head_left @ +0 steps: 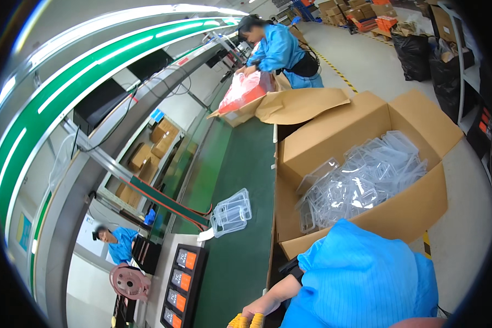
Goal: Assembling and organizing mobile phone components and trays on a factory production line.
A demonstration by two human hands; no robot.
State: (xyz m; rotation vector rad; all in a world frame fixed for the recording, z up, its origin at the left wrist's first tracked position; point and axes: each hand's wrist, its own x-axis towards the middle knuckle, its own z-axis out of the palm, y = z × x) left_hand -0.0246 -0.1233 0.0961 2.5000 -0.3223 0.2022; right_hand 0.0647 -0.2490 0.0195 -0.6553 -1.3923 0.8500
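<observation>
Left hand (251, 316): visible at the lower edge only, fingertips capped in yellow, resting at the near edge of the green conveyor belt (240, 218). It grips nothing that shows; the fingers lie close together, though the frame cuts them off and their spread cannot be told for certain. Right hand: out of view, hidden under the person's blue sleeve (361, 273).

Nearest item: 1 small stack of clear plastic trays (231, 212) lying flat on the belt, well ahead of the left hand and just beside a white scrap. The trays are thin, transparent and glossy, with moulded pockets and rounded corners.

Handling judgement: light, flexible and slippery; likely to crease or crack if squeezed hard. Best taken by the outer rim on 2 opposite long edges, lifting the stack as 1.

An open cardboard carton (415, 202) to the right holds a loose heap of the same trays. A co-worker in blue works at a second carton at the belt's far end.
</observation>
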